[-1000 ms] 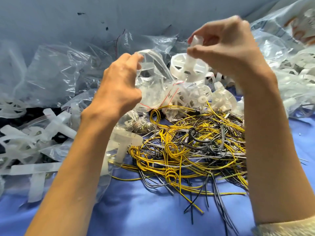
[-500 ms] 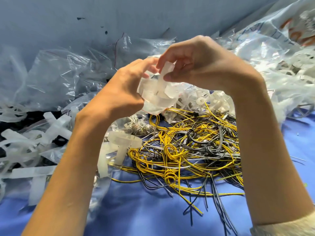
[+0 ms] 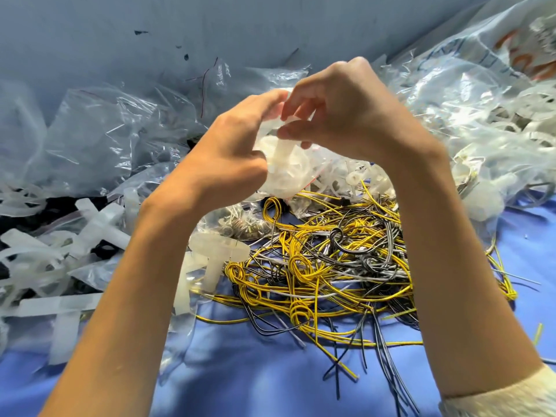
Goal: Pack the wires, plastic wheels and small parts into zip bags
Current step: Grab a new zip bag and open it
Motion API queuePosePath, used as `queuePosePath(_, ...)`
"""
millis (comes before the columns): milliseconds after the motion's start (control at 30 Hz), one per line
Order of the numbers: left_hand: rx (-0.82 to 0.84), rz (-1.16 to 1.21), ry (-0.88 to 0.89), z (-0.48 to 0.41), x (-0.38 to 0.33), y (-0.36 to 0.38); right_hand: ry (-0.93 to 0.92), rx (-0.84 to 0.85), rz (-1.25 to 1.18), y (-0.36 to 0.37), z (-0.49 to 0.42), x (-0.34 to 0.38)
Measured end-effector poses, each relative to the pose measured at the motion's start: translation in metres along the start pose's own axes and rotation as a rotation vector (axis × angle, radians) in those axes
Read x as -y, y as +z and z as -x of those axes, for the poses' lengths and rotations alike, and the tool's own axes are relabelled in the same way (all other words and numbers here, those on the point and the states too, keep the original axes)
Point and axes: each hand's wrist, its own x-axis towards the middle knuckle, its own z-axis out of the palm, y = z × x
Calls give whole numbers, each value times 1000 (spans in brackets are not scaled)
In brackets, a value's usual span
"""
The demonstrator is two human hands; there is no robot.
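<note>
Forearms (image 3: pixel 144 281) upright over wires (image 3: pixel 331 266); left hand (image 3: pixel 228 158) curled round zip bag (image 3: pixel 285 176), right hand (image 3: pixel 346 115) seemingly pinching its mouth.

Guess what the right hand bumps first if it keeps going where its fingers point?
Probably the clear zip bag of white plastic wheels gripped by the left hand; the right hand touches it now.

Both forearms raised, left hand (image 3: pixel 228 152) and right hand (image 3: pixel 355 115) meet, fingers (image 3: pixel 304 96) curled, pinching.
</note>
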Motion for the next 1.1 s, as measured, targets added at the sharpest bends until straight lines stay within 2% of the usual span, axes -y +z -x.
queuePosePath(267,-71,-43,8,0,-2,-3,-3,13,27,6,-2,6)
queuePosePath(433,-116,-77,-65,0,1,-5,59,327,122,8,1,8)
queuePosePath(533,-124,-75,-64,0,1,-5,81,417,82,9,2,8)
queuePosePath(633,-157,-71,-62,0,1,-7,79,404,104,10,2,6)
queuePosePath(800,-232,-75,-107,1,7,-12,23,290,137,10,0,4)
queuePosePath(900,-246,-130,-147,0,10,-13,-78,193,7,9,-1,12)
queuePosePath(967,-227,-163,-178,0,13,-12,-137,194,-81,9,0,19)
queuePosePath(1033,-204,-184,-195,-1,17,-10,-168,314,-66,10,2,26)
queuePosePath(1100,-181,-198,-202,-2,21,-7,-121,572,-80,12,6,31)
